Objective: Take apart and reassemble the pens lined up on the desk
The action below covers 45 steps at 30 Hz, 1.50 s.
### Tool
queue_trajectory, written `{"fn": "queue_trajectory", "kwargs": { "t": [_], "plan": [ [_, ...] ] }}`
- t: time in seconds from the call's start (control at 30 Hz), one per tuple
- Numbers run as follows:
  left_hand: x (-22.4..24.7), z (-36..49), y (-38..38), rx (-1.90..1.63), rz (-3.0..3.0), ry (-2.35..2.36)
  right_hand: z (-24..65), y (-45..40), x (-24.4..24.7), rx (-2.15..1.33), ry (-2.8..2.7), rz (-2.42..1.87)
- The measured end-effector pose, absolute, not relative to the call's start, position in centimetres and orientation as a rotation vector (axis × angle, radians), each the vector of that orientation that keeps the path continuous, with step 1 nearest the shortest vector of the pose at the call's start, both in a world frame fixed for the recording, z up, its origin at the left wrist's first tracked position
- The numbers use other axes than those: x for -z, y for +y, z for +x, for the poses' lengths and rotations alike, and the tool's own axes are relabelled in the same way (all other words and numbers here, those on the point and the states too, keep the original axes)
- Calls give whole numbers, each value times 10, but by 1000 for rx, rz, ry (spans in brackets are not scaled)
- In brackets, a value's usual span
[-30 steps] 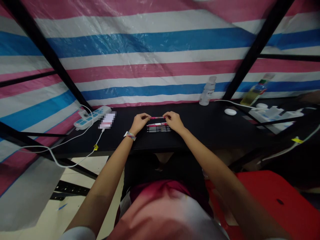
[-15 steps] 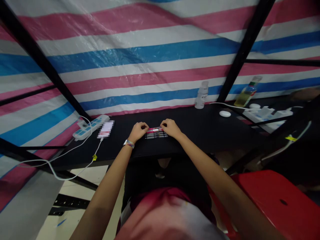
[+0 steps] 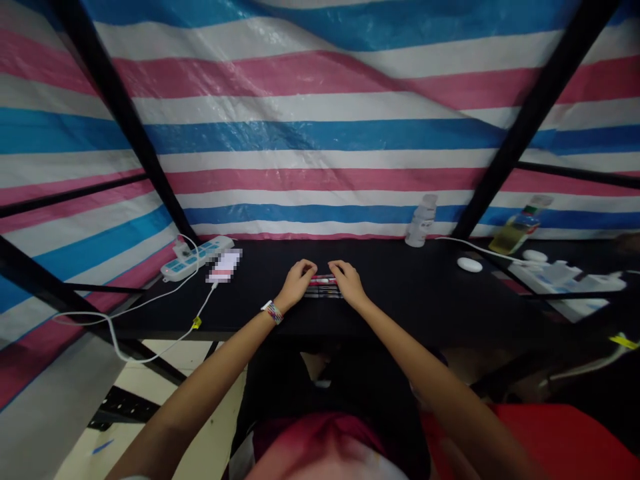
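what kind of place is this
Probably a makeshift desk nook or stall, though I can't say which: striped plastic sheeting serves as walls, a black metal frame stands before it, and a power strip lies on the black tabletop.

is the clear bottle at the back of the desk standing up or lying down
Upright: the clear bottle stands on its base on the black desk, cap end up, against the striped sheet.
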<state>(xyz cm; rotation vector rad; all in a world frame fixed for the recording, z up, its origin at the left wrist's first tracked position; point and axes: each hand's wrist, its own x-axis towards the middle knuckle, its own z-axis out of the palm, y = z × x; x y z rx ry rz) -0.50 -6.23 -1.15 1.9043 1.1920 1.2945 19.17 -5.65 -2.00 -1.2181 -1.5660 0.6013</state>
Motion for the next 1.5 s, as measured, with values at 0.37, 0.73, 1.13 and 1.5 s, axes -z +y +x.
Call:
{"fn": "queue_trajectory", "kwargs": {
  "t": [0.37,0.73,1.13,1.5],
  "plan": [
    [16,28,-27,-1363,1788,1290,190,-24,18,-673,-1504,-1232],
    [15,21,-5,-1431,1777,1348,193,-4,16,-624,-1456,-1261],
    [14,14,-8,-1442,1957,1359,190,-39,9,-185,-2032,-949],
    [9,8,-15,-1484,2108,1328,191,-40,9,-111,-2148,-945]
  ]
}}
